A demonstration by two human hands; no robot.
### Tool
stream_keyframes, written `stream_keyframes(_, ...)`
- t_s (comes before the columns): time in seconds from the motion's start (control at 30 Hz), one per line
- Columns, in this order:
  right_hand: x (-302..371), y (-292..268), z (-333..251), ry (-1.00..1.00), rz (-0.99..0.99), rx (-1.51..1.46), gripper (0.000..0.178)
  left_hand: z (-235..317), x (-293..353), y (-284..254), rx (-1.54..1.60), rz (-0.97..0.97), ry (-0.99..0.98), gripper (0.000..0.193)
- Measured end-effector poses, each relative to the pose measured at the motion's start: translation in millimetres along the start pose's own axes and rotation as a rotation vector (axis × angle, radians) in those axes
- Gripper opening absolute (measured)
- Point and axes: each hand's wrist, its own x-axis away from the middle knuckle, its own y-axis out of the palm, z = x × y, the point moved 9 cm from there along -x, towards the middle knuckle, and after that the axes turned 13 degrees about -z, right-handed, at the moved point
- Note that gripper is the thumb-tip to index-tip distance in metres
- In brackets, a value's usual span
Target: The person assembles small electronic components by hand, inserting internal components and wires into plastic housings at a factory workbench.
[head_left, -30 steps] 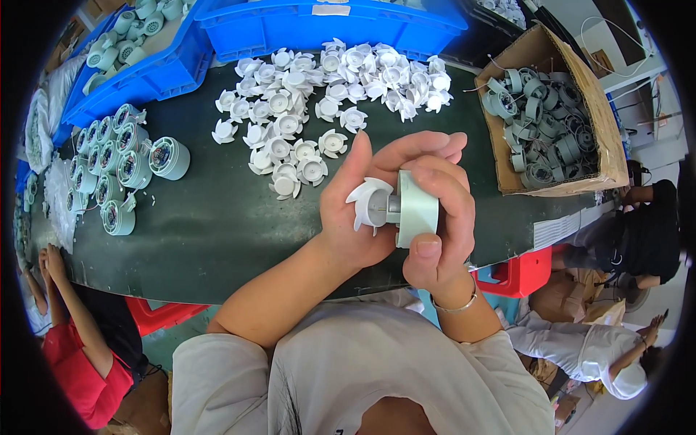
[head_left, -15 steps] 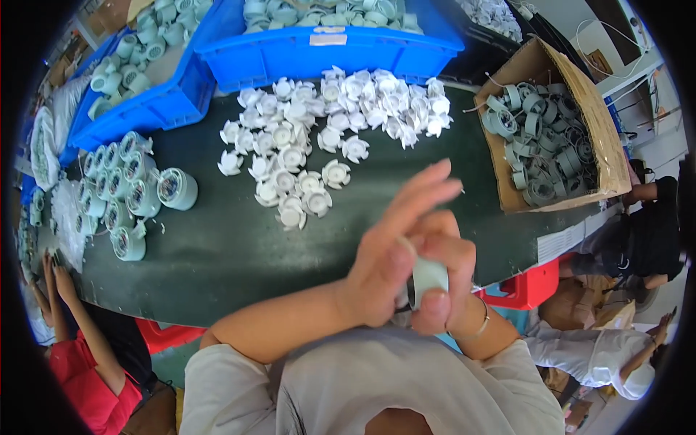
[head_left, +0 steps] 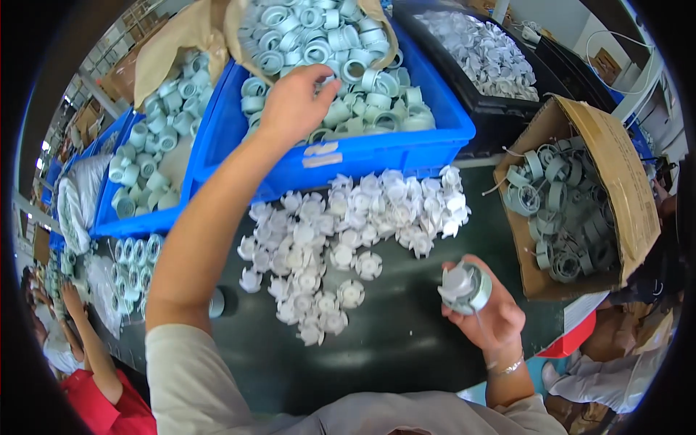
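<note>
My left hand (head_left: 296, 101) reaches over a blue bin (head_left: 377, 151) full of pale green plastic ring-shaped housings (head_left: 317, 51). Its thumb and forefinger are apart, with nothing seen between them; the other fingers are partly hidden. Above the table at the right, my right hand (head_left: 496, 319) is closed around a pale green round housing (head_left: 478, 288). A white clawed plastic piece (head_left: 455, 283) sits at the end of that housing. Between the hands, many loose white clawed pieces (head_left: 351, 293) lie heaped on the dark green tabletop (head_left: 377, 362) before the bin.
A cardboard box (head_left: 629, 217) of grey-green rings with wires stands at the right. Behind it, a black crate (head_left: 486, 119) holds more white pieces. On the left are another blue bin (head_left: 116, 226) and rows of wired housings (head_left: 130, 272). A person in red (head_left: 94, 395) sits at far left.
My hands, together in front of me before, have parted. The left has gone forward over the blue bin; the right has moved rightward with the housing. The view has tilted toward the bins.
</note>
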Motion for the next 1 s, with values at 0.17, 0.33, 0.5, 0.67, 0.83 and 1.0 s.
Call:
stream_keyframes(0.17, -1, -21, -5, -0.08, 0.019, -0.158, 0.061, 8, -83, 100, -0.589, -0.441, 0.363, 0.057)
stream_keyframes(0.33, 3, -9, -15, -0.124, -0.107, -0.614, 0.062, -1, -96, 127, -0.708, -0.63, 0.297, 0.061)
stream_keyframes(0.5, 11, -23, -29, -0.188, 0.138, 0.154, 0.07, 22, -44, 41, -0.109, -0.357, 0.062, 0.056)
stream_keyframes(0.67, 8, 17, -40, -0.27, 0.018, 0.494, 0.061, 165, 107, 20, 0.137, -0.659, 0.464, 0.057)
stream_keyframes(0.83, 8, 55, -19, -0.379, -0.141, 0.686, 0.038, 197, 192, 19, 0.531, -0.441, 0.333, 0.057)
stream_keyframes(1.0, 40, 84, -8, -0.529, -0.196, 0.967, 0.033, 216, 231, 1, 0.476, -0.157, 0.393, 0.055)
